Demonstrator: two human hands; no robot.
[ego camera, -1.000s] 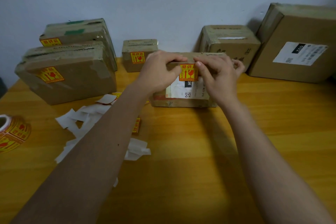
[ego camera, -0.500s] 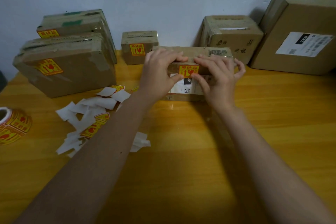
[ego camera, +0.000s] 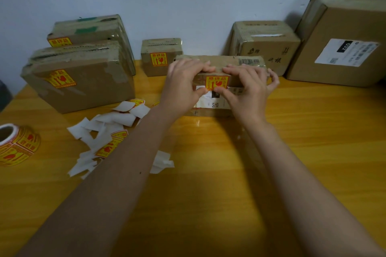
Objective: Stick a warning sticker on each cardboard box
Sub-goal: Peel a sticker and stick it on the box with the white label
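Observation:
A flat cardboard box (ego camera: 248,62) stands in the middle of the table, its front face towards me. A yellow and red warning sticker (ego camera: 217,82) sits on that face, partly over a white shipping label. My left hand (ego camera: 183,85) holds the box's left part, fingers curled over the top edge, thumb at the sticker's lower left corner. My right hand (ego camera: 246,89) holds the right part the same way, thumb at the sticker's lower right.
Three stickered boxes stand at the left: a large one (ego camera: 87,89), one behind it (ego camera: 87,29) and a small one (ego camera: 160,56). Two unstickered boxes (ego camera: 265,46) (ego camera: 342,48) stand at the right. A sticker roll (ego camera: 18,144) and torn backing papers (ego camera: 108,127) lie on the wooden table (ego camera: 208,183).
My thumbs have slid down the sticker to its lower edge. The box has shifted slightly away from me.

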